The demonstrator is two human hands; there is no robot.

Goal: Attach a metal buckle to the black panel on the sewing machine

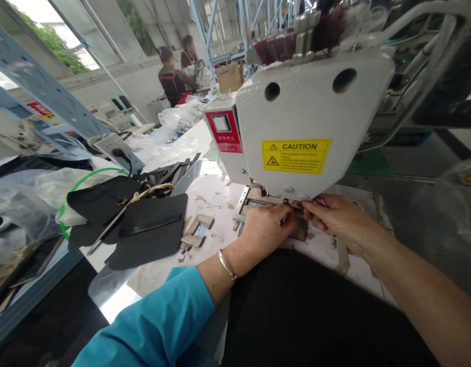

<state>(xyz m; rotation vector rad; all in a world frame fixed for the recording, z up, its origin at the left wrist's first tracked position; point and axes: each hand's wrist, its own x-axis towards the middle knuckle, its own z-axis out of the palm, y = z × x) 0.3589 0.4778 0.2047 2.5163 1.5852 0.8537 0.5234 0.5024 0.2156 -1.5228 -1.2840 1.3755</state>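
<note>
Head view: black material (319, 311) points toward machine (296, 120), long axis unclear

The left hand (266, 225) and right hand (339, 218) face each other closely, fingers bent, both forearms (407, 272) slanting forward.

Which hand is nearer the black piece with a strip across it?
Left. The left hand lies right of the black piece, apart from it; the right hand sits farther right.
</note>
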